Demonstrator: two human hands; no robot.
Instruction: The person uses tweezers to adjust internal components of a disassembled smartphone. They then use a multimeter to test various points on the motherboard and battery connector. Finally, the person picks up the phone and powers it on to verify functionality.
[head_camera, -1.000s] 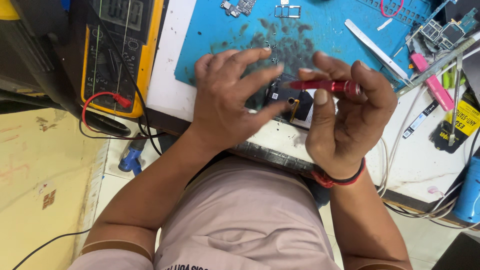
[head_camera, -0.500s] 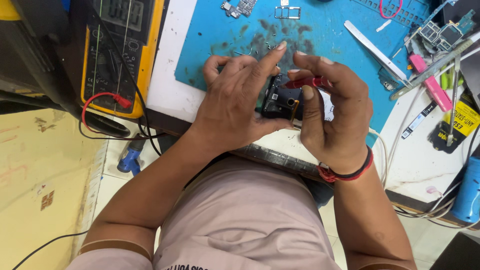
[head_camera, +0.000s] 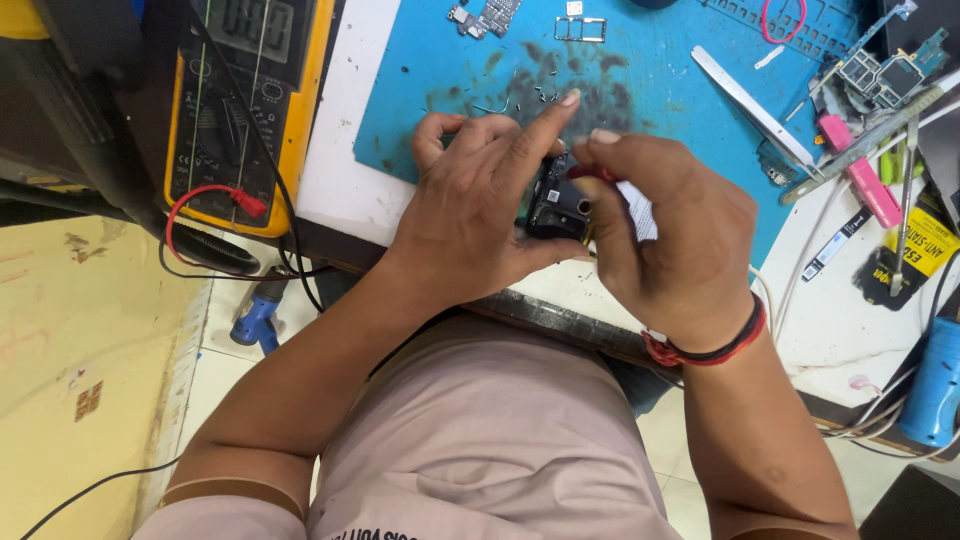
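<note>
A bright blue work mat (head_camera: 650, 90) with dark smudges lay on a white table (head_camera: 340, 180). The multimeter (head_camera: 245, 100) was yellow and dark grey, with a red lead (head_camera: 215, 195). The handheld part (head_camera: 558, 205) was black. A red-and-black band (head_camera: 715, 345) circled one wrist. The shirt (head_camera: 490, 440) was pale pink.
</note>
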